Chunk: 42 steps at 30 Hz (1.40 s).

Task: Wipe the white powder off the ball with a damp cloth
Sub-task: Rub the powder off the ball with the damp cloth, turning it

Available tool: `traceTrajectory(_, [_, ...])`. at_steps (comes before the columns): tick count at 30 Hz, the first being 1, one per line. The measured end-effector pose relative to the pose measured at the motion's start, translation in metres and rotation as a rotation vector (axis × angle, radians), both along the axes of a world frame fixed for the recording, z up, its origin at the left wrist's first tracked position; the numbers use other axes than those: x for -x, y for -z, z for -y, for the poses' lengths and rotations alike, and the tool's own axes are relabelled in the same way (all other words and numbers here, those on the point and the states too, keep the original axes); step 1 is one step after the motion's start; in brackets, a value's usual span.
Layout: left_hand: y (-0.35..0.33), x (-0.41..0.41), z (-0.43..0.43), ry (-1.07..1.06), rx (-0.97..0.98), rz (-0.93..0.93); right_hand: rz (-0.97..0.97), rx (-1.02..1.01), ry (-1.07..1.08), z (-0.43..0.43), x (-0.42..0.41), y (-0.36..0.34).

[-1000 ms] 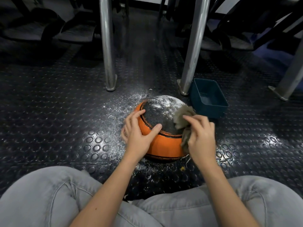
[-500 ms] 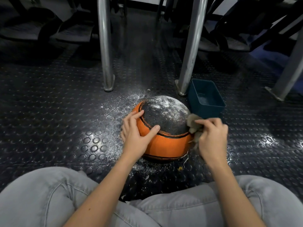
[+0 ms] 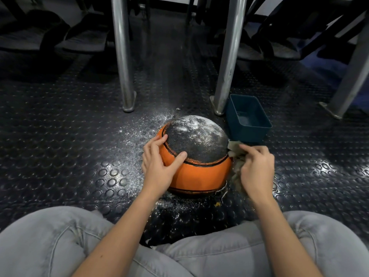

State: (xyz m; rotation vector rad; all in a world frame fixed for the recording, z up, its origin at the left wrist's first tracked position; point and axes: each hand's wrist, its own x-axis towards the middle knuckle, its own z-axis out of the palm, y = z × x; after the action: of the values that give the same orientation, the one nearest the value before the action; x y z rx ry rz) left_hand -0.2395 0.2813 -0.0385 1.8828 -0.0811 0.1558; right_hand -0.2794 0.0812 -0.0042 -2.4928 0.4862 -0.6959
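Observation:
An orange and black ball (image 3: pixel 199 172) sits on the studded floor in front of my knees, its black top panel dusted with white powder (image 3: pixel 191 121). My left hand (image 3: pixel 159 164) rests on the ball's left side, fingers spread, thumb on the black panel. My right hand (image 3: pixel 257 168) grips a crumpled grey-beige cloth (image 3: pixel 234 154) against the ball's right side, low beside the orange band. Part of the cloth hangs down under my hand.
A dark teal plastic tub (image 3: pixel 248 118) stands right behind the ball on the right. Two metal legs (image 3: pixel 122 56) (image 3: pixel 229 56) rise behind the ball, another at the far right. Spilled powder (image 3: pixel 137 130) lies on the black floor to the left.
My right hand has slid the cloth from the top of the black panel down to the ball's right side. My left hand has stayed in place on the ball.

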Motion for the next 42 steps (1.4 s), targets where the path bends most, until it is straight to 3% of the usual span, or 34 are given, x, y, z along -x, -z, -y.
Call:
traceTrajectory(2, [0.001,0.0,0.001,-0.015,0.03,0.003,0.174,0.031,-0.038,-0.012,0.0,-0.012])
traceTrajectory(4, [0.002,0.0,0.001,-0.026,0.034,0.009,0.315,0.097,-0.223,-0.033,0.002,-0.016])
traceTrajectory(7, [0.001,0.0,0.001,-0.018,0.025,0.03,0.262,0.238,-0.427,-0.044,0.002,-0.005])
traceTrajectory(8, [0.0,0.0,0.001,-0.007,0.018,0.026,0.214,0.242,-0.384,-0.037,0.001,-0.001])
traceTrajectory(12, [0.001,-0.001,0.003,-0.001,0.012,0.009,0.122,-0.047,-0.024,-0.011,0.0,0.001])
traceTrajectory(15, [0.001,-0.001,0.003,-0.028,0.05,0.006,0.345,0.054,-0.128,-0.028,0.006,-0.014])
traceTrajectory(18, [0.001,0.0,0.002,-0.024,0.037,0.006,0.305,0.178,-0.359,-0.041,0.008,-0.004])
traceTrajectory(20, [-0.001,0.0,0.001,-0.004,0.014,-0.006,0.164,0.121,-0.254,-0.028,0.001,0.005])
traceTrajectory(22, [-0.001,0.0,0.002,0.007,0.005,-0.011,0.061,-0.075,-0.042,-0.01,-0.005,0.009])
traceTrajectory(24, [-0.001,0.001,0.004,0.0,0.013,-0.002,0.085,-0.11,0.053,-0.007,-0.005,0.004])
traceTrajectory(27, [-0.001,0.001,0.004,-0.02,0.031,-0.016,0.255,0.059,-0.194,-0.035,0.001,-0.008])
traceTrajectory(29, [0.0,0.001,0.003,-0.026,0.022,0.001,0.244,0.159,-0.379,-0.046,0.005,-0.004])
traceTrajectory(31, [-0.001,0.002,0.003,-0.012,0.01,0.008,0.183,0.212,-0.368,-0.038,0.002,0.002])
traceTrajectory(34, [-0.001,0.001,0.005,0.003,-0.004,0.012,0.08,-0.003,-0.102,-0.015,-0.003,0.006])
traceTrajectory(36, [0.0,0.001,0.006,-0.008,0.014,0.013,0.151,-0.023,-0.036,-0.018,0.0,-0.003])
traceTrajectory(39, [0.002,-0.001,0.006,-0.041,0.039,0.013,0.339,0.111,-0.293,-0.039,0.009,-0.012])
traceTrajectory(42, [0.003,-0.001,0.005,-0.04,0.024,0.029,0.269,0.176,-0.408,-0.038,0.006,0.001])
